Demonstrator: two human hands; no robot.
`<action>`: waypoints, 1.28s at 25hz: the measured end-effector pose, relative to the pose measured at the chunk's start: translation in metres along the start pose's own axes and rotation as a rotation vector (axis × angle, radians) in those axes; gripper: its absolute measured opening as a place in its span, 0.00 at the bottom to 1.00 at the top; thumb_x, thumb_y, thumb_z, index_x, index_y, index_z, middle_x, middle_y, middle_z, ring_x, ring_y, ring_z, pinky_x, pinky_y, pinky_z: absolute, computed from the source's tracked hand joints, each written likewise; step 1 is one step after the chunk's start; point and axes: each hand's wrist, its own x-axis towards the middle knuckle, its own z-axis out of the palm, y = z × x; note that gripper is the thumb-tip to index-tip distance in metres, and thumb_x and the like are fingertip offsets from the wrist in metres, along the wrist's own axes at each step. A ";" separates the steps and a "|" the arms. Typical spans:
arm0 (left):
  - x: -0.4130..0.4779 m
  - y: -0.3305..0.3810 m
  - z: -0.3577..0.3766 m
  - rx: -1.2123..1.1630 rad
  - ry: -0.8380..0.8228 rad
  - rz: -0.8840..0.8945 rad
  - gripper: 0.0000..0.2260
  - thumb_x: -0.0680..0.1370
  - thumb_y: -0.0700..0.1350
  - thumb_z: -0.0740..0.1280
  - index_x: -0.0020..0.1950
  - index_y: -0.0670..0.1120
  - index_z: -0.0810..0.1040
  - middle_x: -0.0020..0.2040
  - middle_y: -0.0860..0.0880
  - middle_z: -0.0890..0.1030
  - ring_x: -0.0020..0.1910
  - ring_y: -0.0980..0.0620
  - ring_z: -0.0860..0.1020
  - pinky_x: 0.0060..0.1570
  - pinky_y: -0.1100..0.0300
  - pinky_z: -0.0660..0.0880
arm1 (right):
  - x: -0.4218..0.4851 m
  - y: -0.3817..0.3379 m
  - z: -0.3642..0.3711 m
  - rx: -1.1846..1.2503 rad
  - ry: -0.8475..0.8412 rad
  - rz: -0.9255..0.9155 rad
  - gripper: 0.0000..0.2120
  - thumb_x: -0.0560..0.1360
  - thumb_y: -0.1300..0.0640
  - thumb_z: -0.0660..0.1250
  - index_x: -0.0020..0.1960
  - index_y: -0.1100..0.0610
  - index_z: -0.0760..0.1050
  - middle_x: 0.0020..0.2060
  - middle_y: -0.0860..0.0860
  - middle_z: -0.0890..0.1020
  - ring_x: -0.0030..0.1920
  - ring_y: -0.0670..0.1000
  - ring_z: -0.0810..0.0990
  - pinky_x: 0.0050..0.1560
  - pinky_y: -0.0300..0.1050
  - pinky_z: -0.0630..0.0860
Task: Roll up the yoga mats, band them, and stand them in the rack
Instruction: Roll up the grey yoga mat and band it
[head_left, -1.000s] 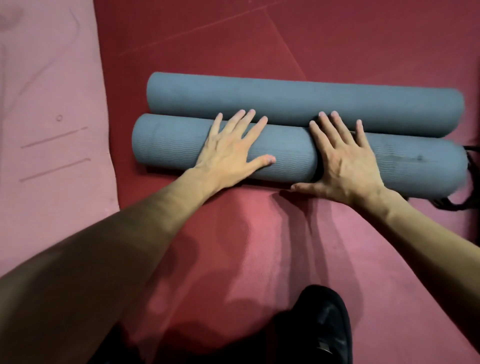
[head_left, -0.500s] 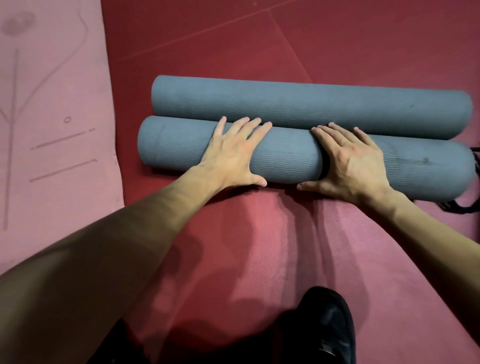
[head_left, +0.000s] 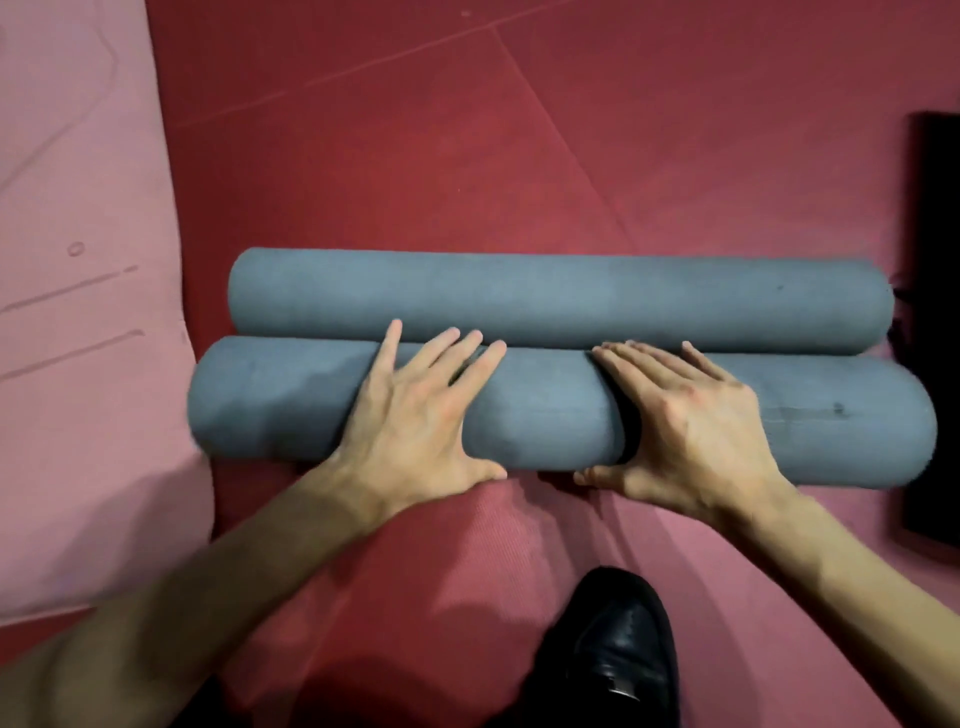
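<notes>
Two grey-blue rolled yoga mats lie side by side across the red floor. The far roll (head_left: 561, 299) is untouched. The near roll (head_left: 270, 397) lies under both my hands. My left hand (head_left: 415, 410) presses flat on its middle, fingers straight and spread, thumb down at the front side. My right hand (head_left: 691, 415) lies flat just to the right, fingers reaching to the seam between the rolls. A dark band (head_left: 628, 431) circles the near roll between my hands, partly under my right hand.
A pink mat (head_left: 78, 364) lies flat at the left. Red floor mats (head_left: 467, 130) stretch beyond the rolls. A black object (head_left: 935, 312) stands at the right edge by the rolls' ends. My black shoe (head_left: 613, 649) is below, on the floor.
Both hands stay on the near roll. My right hand's fingers have flattened and drawn closer together. The view has shifted, bringing the black object at the right into sight.
</notes>
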 end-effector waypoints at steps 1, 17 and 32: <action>-0.014 0.006 0.001 -0.001 -0.029 0.012 0.54 0.59 0.76 0.66 0.79 0.50 0.66 0.76 0.48 0.71 0.76 0.50 0.68 0.74 0.31 0.59 | -0.015 -0.007 0.000 -0.007 -0.034 -0.004 0.53 0.56 0.26 0.72 0.73 0.55 0.73 0.70 0.50 0.77 0.71 0.51 0.76 0.73 0.60 0.69; 0.065 -0.039 -0.004 -0.086 -0.229 0.173 0.47 0.70 0.80 0.51 0.83 0.57 0.52 0.84 0.50 0.44 0.82 0.52 0.37 0.78 0.37 0.41 | 0.076 0.007 0.011 0.015 -0.128 0.229 0.47 0.74 0.24 0.42 0.81 0.54 0.59 0.83 0.51 0.53 0.82 0.50 0.47 0.80 0.64 0.46; 0.060 -0.014 0.017 0.031 0.214 -0.101 0.29 0.83 0.60 0.53 0.82 0.48 0.60 0.83 0.43 0.57 0.82 0.47 0.54 0.78 0.38 0.51 | 0.100 0.013 0.026 -0.096 0.089 0.150 0.45 0.78 0.27 0.48 0.81 0.60 0.59 0.81 0.59 0.58 0.82 0.57 0.49 0.79 0.66 0.46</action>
